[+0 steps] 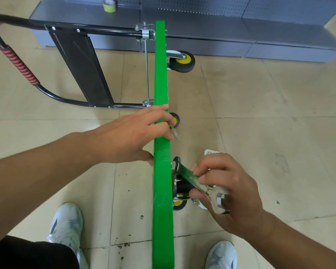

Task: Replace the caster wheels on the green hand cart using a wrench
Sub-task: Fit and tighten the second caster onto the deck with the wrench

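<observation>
A: Whereabouts of the cart point(161, 84)?

B: Tipped up on one long edge on the tiled floor point(260, 113), green deck seen edge-on, handle point(19, 65) folded out to the left, with the wheels toward the right.

A: And the hands?

B: Over the top edge, the left hand point(128, 134), fingers across, thumb against the near face. Lower down, the right hand point(231, 191), pinching the wrench point(190, 178) by its middle. Ring end up against the mounting plate of the nearest wheel point(179, 203), open end down by the palm.

A: Advice for this step?

B: Probably loosening a plate nut, though the nut itself hidden behind the wrench head. Press the deck firmly to stop any rocking. Seat the ring squarely and fully before pulling. Shift the grip toward the free end for leverage. Turn in short arcs, clear of the fork.

A: Materials?

B: Smooth, glossy green paint on the deck. Black tube handle with a ribbed red-and-black grip. Flat, slim, bright steel wrench. Small black rubber tyres on yellow hubs, in shiny plated forks.
</observation>
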A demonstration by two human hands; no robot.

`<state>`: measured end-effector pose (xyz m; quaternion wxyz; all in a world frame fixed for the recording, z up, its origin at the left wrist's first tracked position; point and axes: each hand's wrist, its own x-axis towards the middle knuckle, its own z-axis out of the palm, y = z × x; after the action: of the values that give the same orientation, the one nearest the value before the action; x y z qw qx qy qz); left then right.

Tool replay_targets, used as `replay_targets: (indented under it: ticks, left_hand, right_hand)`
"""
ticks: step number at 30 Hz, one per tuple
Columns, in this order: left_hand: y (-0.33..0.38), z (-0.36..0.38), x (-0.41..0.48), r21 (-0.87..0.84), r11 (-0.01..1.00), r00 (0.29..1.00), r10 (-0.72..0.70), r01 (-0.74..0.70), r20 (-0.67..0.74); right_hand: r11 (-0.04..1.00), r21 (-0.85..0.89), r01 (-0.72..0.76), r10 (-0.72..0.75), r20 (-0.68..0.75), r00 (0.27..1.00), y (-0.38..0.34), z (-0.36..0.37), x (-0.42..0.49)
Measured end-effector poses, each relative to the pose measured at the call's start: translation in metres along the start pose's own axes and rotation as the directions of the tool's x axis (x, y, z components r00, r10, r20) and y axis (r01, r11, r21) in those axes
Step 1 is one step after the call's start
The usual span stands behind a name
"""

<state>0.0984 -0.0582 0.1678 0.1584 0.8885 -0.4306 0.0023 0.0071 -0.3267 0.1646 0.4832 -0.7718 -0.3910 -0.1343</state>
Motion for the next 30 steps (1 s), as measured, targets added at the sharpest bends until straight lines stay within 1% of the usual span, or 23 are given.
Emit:
replay_targets:
  ticks: [3, 13, 16, 19, 21, 22, 24, 25, 27, 28, 30]
  left_hand:
    - [-0.001, 0.0, -0.001, 0.001, 1.0, 1.0, 0.001, -0.001, -0.006]
    - [0.001, -0.002, 0.0, -0.023, 1.0, 1.0, 0.005, -0.006, -0.014]
    - [0.002, -0.003, -0.001, -0.031, 1.0, 1.0, 0.0, 0.0, -0.007]
    - [0.002, -0.002, 0.0, -0.03, 1.0, 1.0, 0.006, -0.007, -0.015]
    - [0.002, -0.002, 0.0, -0.017, 1.0, 1.0, -0.001, 0.001, -0.026]
    - [0.003, -0.002, 0.0, -0.007, 1.0, 1.0, -0.007, 0.007, -0.031]
    - [0.003, -0.002, 0.0, 0.006, 1.0, 1.0, -0.009, 0.009, -0.03]
    - [0.004, -0.002, 0.0, 0.01, 1.0, 1.0, -0.007, 0.007, -0.025]
    - [0.005, -0.003, 0.0, 0.015, 1.0, 1.0, -0.008, 0.008, -0.016]
    - [0.005, -0.003, 0.0, 0.015, 1.0, 1.0, -0.01, 0.01, -0.012]
    - [0.006, -0.004, 0.0, 0.012, 1.0, 1.0, -0.015, 0.015, -0.007]
  right_hand:
    - [0.999, -0.02, 0.049, -0.048, 0.032, 0.998, 0.001, 0.003, 0.0]
    - [0.988, -0.07, 0.137, -0.122, 0.185, 0.975, 0.003, 0.018, -0.007]
    - [0.988, -0.081, 0.134, -0.116, 0.198, 0.973, 0.004, 0.024, -0.011]
    - [0.994, -0.04, 0.1, -0.091, 0.174, 0.98, 0.006, 0.027, -0.009]
    - [0.999, 0.002, 0.039, -0.039, 0.107, 0.993, 0.005, 0.025, -0.001]
    - [1.0, 0.017, -0.011, 0.01, 0.059, 0.998, 0.005, 0.024, 0.005]
    - [0.981, 0.091, -0.173, 0.177, -0.038, 0.984, 0.005, 0.022, 0.018]
    - [0.947, 0.175, -0.271, 0.286, -0.065, 0.956, 0.006, 0.021, 0.025]
    - [0.843, 0.339, -0.417, 0.46, -0.057, 0.886, 0.011, 0.02, 0.036]
    - [0.803, 0.375, -0.462, 0.513, -0.043, 0.857, 0.015, 0.019, 0.039]
    - [0.757, 0.392, -0.523, 0.576, -0.021, 0.817, 0.021, 0.018, 0.044]
